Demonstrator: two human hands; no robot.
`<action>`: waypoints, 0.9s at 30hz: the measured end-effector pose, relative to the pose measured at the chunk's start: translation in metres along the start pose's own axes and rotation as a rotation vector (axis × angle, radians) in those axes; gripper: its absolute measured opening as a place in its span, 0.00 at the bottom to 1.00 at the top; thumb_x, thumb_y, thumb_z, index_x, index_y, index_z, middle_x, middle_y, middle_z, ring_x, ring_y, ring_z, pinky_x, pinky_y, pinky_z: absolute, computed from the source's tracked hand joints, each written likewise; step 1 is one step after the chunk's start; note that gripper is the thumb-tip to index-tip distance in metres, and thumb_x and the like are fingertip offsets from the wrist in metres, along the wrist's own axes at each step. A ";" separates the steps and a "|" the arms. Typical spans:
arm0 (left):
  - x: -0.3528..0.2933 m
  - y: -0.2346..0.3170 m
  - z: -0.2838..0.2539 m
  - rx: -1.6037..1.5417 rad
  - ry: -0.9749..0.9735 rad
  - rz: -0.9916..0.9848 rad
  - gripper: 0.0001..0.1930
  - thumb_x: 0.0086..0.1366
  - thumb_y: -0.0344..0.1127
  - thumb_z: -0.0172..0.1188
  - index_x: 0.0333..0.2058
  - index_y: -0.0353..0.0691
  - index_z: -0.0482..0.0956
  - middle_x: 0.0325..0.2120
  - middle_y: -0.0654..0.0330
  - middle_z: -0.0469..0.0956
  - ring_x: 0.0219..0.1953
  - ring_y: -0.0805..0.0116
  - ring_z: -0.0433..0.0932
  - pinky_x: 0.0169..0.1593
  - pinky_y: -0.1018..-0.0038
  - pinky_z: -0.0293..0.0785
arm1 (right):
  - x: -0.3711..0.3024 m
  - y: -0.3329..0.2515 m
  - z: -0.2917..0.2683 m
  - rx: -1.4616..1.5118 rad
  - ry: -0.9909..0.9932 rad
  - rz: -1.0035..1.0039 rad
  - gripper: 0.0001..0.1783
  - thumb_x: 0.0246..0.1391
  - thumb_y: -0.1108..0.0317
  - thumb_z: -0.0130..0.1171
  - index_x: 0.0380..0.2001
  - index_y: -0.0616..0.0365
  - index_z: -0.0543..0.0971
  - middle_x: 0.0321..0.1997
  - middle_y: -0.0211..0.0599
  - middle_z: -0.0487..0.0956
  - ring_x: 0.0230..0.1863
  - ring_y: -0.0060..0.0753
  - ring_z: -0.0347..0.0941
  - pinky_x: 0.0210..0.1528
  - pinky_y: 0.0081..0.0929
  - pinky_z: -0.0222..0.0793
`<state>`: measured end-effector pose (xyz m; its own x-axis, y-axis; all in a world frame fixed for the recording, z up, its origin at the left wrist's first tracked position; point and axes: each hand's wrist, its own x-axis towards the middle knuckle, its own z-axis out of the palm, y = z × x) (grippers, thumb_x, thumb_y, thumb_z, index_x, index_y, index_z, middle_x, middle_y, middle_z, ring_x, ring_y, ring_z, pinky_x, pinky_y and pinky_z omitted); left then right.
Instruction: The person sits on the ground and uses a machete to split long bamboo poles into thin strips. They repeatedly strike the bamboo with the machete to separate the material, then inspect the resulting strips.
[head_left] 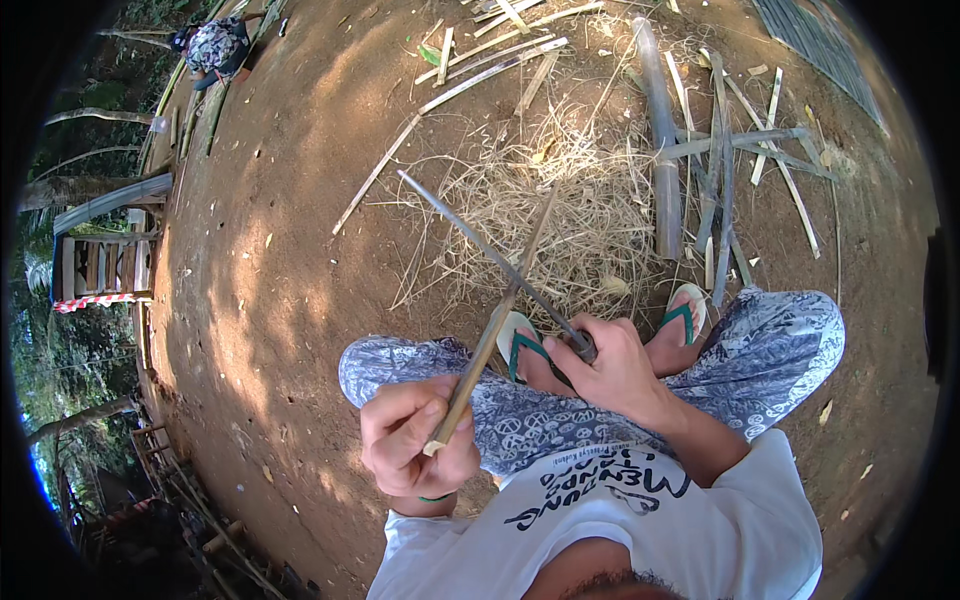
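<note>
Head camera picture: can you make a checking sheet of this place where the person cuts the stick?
Surface: bare brown dirt ground, sun and shade patches.
Job's things: bamboo strip crossed by a long knife.
Clutter: heap of dry shavings, split bamboo pieces.
Hands: left hand grips the strip; right hand grips the knife handle.
Cables: nothing seen.
Surroundings: wooden structure at left, trees, another person far off.

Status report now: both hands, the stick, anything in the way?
Left hand grips bamboo stick. Right hand holds knife, blade against stick. Shavings pile beyond feet.
</note>
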<state>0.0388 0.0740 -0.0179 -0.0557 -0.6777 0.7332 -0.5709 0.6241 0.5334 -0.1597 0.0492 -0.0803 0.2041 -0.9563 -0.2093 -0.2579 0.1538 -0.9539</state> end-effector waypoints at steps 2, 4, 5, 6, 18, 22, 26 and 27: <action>-0.007 0.004 -0.002 0.010 -0.028 0.007 0.11 0.66 0.31 0.64 0.43 0.38 0.72 0.36 0.51 0.74 0.33 0.66 0.80 0.37 0.76 0.82 | -0.020 0.000 0.006 0.026 0.046 -0.182 0.13 0.54 0.67 0.65 0.23 0.66 0.76 0.12 0.43 0.72 0.14 0.40 0.74 0.19 0.34 0.65; -0.012 0.007 0.000 0.011 -0.027 -0.001 0.11 0.66 0.31 0.63 0.44 0.38 0.72 0.36 0.51 0.74 0.33 0.66 0.80 0.36 0.76 0.82 | -0.025 0.005 0.008 -0.001 0.102 -0.295 0.13 0.53 0.69 0.66 0.22 0.65 0.75 0.10 0.41 0.69 0.12 0.41 0.70 0.18 0.34 0.62; -0.012 0.007 0.001 0.010 -0.016 0.007 0.11 0.67 0.29 0.62 0.44 0.38 0.72 0.36 0.51 0.74 0.32 0.66 0.80 0.35 0.77 0.81 | -0.023 0.015 0.010 -0.041 0.135 -0.320 0.13 0.52 0.69 0.66 0.22 0.65 0.75 0.10 0.42 0.69 0.12 0.42 0.70 0.18 0.34 0.63; -0.012 0.008 0.003 0.021 -0.016 -0.007 0.11 0.67 0.29 0.62 0.45 0.38 0.72 0.36 0.51 0.74 0.32 0.66 0.80 0.35 0.77 0.80 | -0.021 0.024 0.011 -0.083 0.171 -0.343 0.12 0.52 0.70 0.66 0.22 0.65 0.75 0.10 0.42 0.69 0.12 0.43 0.71 0.18 0.35 0.63; -0.007 0.003 0.004 0.028 -0.011 0.023 0.12 0.67 0.30 0.63 0.46 0.38 0.73 0.36 0.50 0.75 0.31 0.67 0.80 0.31 0.79 0.77 | 0.013 0.037 -0.001 -0.270 0.081 -0.073 0.12 0.52 0.66 0.62 0.26 0.68 0.81 0.15 0.53 0.75 0.20 0.54 0.77 0.26 0.43 0.72; -0.010 0.006 0.004 0.033 -0.015 0.025 0.12 0.67 0.31 0.63 0.46 0.38 0.73 0.36 0.50 0.74 0.30 0.67 0.79 0.30 0.79 0.77 | 0.013 0.035 -0.010 -0.257 0.122 -0.077 0.12 0.53 0.69 0.63 0.22 0.66 0.78 0.13 0.50 0.71 0.13 0.49 0.70 0.20 0.39 0.63; -0.012 0.007 0.004 0.030 -0.009 0.028 0.12 0.67 0.31 0.63 0.46 0.39 0.72 0.35 0.51 0.74 0.30 0.67 0.79 0.29 0.79 0.76 | 0.000 0.020 -0.001 -0.112 0.116 -0.363 0.11 0.51 0.71 0.63 0.21 0.66 0.76 0.11 0.47 0.69 0.13 0.49 0.70 0.19 0.38 0.63; -0.012 0.006 0.004 0.028 -0.013 0.019 0.12 0.67 0.31 0.63 0.46 0.39 0.72 0.35 0.51 0.74 0.30 0.68 0.79 0.29 0.79 0.76 | 0.007 0.034 -0.004 -0.220 0.083 -0.230 0.10 0.48 0.67 0.63 0.25 0.66 0.79 0.16 0.53 0.75 0.20 0.56 0.76 0.27 0.44 0.73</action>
<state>0.0325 0.0847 -0.0255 -0.0772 -0.6711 0.7373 -0.5927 0.6255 0.5073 -0.1708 0.0470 -0.1128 0.2053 -0.9782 0.0328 -0.4136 -0.1170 -0.9029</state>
